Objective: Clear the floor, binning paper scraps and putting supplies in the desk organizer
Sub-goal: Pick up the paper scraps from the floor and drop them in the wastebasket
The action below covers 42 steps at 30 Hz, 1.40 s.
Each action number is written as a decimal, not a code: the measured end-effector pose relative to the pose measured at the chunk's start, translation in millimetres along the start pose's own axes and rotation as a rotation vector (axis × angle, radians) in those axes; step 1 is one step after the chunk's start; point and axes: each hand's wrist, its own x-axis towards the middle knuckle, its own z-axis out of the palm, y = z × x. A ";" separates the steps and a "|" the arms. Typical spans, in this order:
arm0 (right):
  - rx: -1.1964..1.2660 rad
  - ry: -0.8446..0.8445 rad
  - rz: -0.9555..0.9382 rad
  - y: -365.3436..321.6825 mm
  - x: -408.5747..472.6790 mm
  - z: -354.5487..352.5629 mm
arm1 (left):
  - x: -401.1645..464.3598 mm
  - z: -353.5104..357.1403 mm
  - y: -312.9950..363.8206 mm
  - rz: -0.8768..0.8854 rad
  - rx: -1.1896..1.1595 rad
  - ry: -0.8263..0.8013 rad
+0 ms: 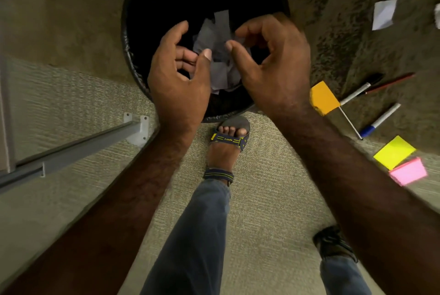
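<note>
A round black bin [126, 39] stands on the carpet right in front of me. Several white paper scraps [221, 32] lie or fall inside its dark mouth. My left hand [176, 80] and my right hand [273, 61] hover over the near side of the bin, fingers curled and apart, with the scraps showing between them. Neither hand clearly grips a scrap. To the right on the floor lie an orange sticky note [323, 98], a yellow note pad [394, 151], a pink note pad [408, 172], a blue-capped marker [381, 119], a black-capped pen [359, 91] and a red pencil [390, 82].
A white paper scrap [383, 14] lies on the carpet at the far right, another at the frame's edge [437, 14]. A grey metal rail with a bracket [71, 149] runs along the left. My sandalled foot [226, 144] stands just before the bin.
</note>
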 end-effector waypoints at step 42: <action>-0.508 0.067 0.390 453.4 26.3 -199.6 | -56.8 499.9 39.9 0.496 0.604 -0.603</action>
